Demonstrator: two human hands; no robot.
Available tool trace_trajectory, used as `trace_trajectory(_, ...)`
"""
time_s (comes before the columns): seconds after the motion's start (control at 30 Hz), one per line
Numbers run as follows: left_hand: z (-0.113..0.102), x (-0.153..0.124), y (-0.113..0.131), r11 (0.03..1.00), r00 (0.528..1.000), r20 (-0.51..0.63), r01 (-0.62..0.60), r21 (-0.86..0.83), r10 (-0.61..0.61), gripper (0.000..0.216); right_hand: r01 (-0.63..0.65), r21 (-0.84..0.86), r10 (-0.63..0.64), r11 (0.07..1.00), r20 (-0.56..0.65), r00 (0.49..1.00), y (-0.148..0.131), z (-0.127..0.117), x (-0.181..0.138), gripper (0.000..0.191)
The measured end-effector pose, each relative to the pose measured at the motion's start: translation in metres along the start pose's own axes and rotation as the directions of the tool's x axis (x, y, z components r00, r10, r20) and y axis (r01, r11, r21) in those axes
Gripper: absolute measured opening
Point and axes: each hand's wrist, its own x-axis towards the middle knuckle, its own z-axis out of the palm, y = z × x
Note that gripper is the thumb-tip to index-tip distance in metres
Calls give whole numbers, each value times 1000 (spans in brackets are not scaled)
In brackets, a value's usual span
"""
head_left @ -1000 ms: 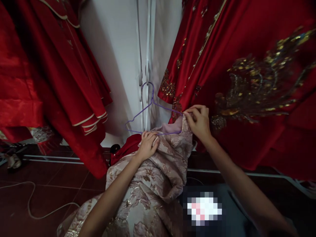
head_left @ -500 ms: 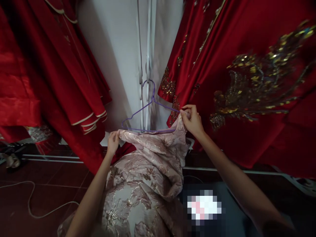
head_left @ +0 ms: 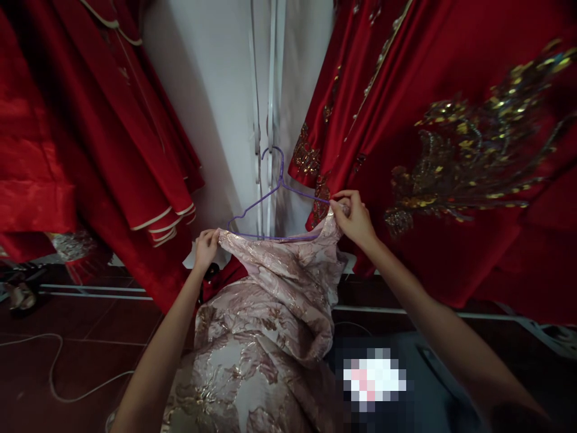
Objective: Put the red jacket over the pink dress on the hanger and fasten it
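Note:
A pale pink dress [head_left: 265, 300] with a shiny gold floral pattern hangs down in front of me. My left hand [head_left: 207, 248] pinches the left end of its top edge. On the other side, my right hand [head_left: 354, 218] grips the dress's right shoulder against the end of a purple hanger [head_left: 261, 198]. The hanger's right arm goes into that shoulder, while its left end is bare and sits just above the cloth by my left hand. Its hook is up against a pale metal upright [head_left: 271, 120].
Red garments with cream trim [head_left: 153, 180] hang at left, and red garments with gold sequins [head_left: 433, 156] at right. Low pale rails [head_left: 99, 293] run near the dark tiled floor [head_left: 103, 325], where a white cable [head_left: 56, 373] lies. A blurred-out bright patch [head_left: 375, 377] is at lower right.
My left hand has risen slightly, lifting the left end of the dress's top edge. The hanger's left end has shifted a little to the right. My right hand has barely moved.

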Motion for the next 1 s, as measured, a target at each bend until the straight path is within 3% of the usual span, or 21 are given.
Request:
trace_trajectory(0.33, 3, 8, 7, 998, 1000, 7, 20, 67, -20, 41, 18, 11, -18, 1000, -13, 1000, 5, 1, 2, 26)
trace_trajectory(0.5, 5, 26, 49, 988, 989, 2, -146, -52, 146, 38, 16, 60, -17, 998, 5, 1000, 5, 8, -2, 26)
trace_trajectory(0.57, 2, 34, 66, 969, 972, 46, -224, -106, 230, 35, 1, 79, -2, 997, 13, 1000, 3, 11, -4, 27)
trace_trajectory(0.63, -2, 38, 72, 954, 961, 127, -215, -211, 244, 36, -17, 101, 16, 995, 8, 1000, 3, 12, -6, 30)
trace_trajectory(0.77, -11, 21, 36, 912, 956, 294, 109, -396, 13, 43, -41, 133, 41, 990, -2, 999, 2, 12, -5, 36)
trace_trajectory(0.83, -13, -4, 6, 919, 894, 438, 244, -309, -90, 39, -44, 137, 44, 990, 2, 999, 3, 12, -4, 36)
trace_trajectory(0.9, -16, -33, -23, 925, 838, 533, 286, -250, -116, 46, -48, 138, 48, 989, 8, 999, 3, 12, -4, 36)
trace_trajectory(0.97, -19, -60, -43, 943, 752, 647, 294, -158, -126, 58, -56, 131, 55, 990, 12, 998, 4, 13, -3, 37)
trace_trajectory(1.0, -22, -69, -49, 952, 745, 653, 280, -123, -134, 56, -60, 127, 58, 990, 15, 998, 4, 14, -3, 37)
